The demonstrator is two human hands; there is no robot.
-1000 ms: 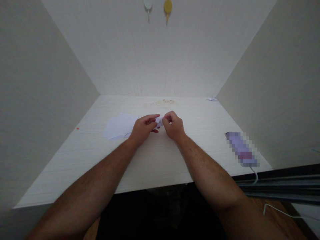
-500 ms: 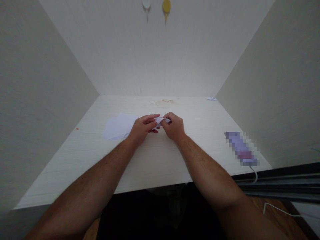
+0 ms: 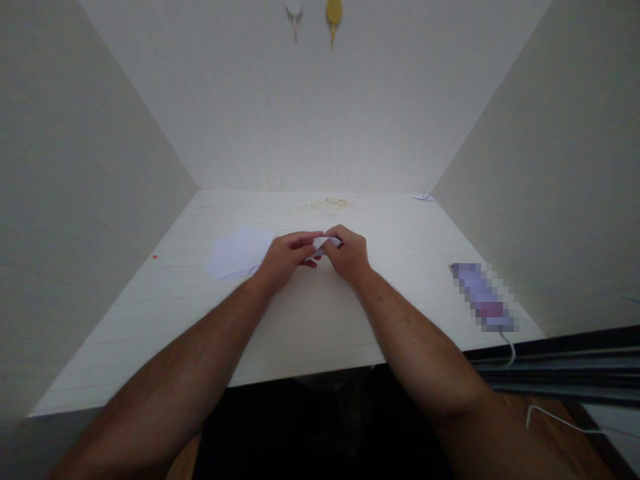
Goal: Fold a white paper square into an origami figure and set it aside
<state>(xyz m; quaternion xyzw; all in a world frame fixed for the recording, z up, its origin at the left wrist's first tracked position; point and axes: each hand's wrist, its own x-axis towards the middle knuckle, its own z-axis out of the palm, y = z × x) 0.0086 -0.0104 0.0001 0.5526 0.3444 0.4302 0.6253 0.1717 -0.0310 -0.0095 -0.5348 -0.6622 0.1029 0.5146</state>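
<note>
Between my two hands, over the middle of the white table, is a small piece of folded white paper. My left hand pinches its left side between thumb and fingers. From the other side my right hand grips it, thumb on the near face and fingers curled over the top. Much of the paper is hidden behind the fingers. White paper sheets lie flat on the table just left of my left hand, partly covered by it.
A blurred-out phone-like device with a white cable lies at the table's right edge. A small folded paper piece sits in the far right corner. Walls enclose three sides. Two hooks, one white and one yellow, hang on the back wall.
My left fingers have shifted slightly right over the paper's top, towards my right fingers, so less of the paper shows. Both hands still hold it in the same place.
</note>
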